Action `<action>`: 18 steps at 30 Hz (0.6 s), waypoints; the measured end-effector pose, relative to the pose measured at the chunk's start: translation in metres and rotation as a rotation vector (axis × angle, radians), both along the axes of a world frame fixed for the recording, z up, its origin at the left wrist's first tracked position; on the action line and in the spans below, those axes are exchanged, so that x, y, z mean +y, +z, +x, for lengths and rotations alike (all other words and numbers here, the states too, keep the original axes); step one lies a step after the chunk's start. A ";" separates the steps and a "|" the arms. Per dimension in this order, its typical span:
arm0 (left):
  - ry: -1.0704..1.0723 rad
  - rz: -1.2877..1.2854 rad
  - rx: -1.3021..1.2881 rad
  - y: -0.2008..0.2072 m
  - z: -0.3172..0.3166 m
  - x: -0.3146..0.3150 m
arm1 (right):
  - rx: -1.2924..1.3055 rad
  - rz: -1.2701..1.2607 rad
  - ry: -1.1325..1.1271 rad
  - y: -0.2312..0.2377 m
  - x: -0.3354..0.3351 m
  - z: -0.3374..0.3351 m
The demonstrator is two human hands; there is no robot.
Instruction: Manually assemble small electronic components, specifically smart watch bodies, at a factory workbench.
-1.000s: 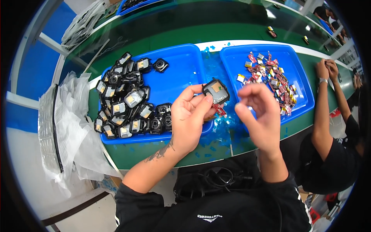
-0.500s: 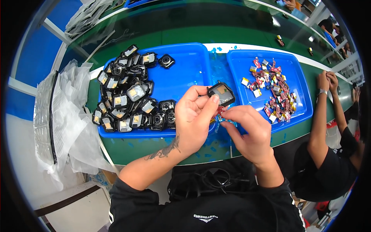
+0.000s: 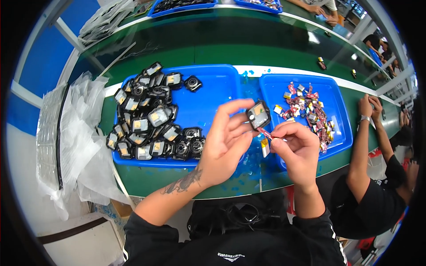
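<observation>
While L hand [image 3: 227, 145] holds blk case [image 3: 259, 116], R hand [image 3: 300, 151] pinches sm. red strip [image 3: 264, 132].

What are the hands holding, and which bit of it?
The left hand holds a black square casing by its left side. The right hand pinches a thin red strip by its right end.

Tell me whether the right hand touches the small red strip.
Touching: the head view shows the red strip pinched between thumb and forefinger of the right hand.
</observation>
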State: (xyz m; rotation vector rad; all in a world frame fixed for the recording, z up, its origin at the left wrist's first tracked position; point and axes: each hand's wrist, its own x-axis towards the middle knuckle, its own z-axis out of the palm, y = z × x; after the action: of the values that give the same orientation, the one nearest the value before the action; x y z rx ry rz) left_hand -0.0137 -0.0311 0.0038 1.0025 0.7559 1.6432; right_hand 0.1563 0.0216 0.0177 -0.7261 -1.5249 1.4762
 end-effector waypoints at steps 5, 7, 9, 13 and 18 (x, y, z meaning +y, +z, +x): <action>0.079 -0.031 0.251 0.002 0.002 -0.001 | 0.075 -0.172 0.117 0.006 0.004 0.008; 0.103 -0.024 0.552 0.001 -0.004 -0.003 | 0.069 -0.176 0.109 0.006 0.005 0.011; 0.126 0.003 0.548 -0.001 -0.001 0.000 | 0.006 -0.093 0.095 0.008 0.008 0.014; 0.091 -0.082 0.458 -0.002 0.003 -0.001 | -0.100 -0.023 0.037 0.011 0.006 0.014; 0.034 -0.088 0.453 -0.006 0.002 -0.001 | -0.196 0.124 -0.081 0.009 -0.002 0.003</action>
State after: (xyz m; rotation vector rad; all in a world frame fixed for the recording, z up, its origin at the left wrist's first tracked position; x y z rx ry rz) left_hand -0.0114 -0.0323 -0.0019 1.3232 1.1392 1.4093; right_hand 0.1595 0.0200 0.0271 -0.8686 -1.6973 1.2680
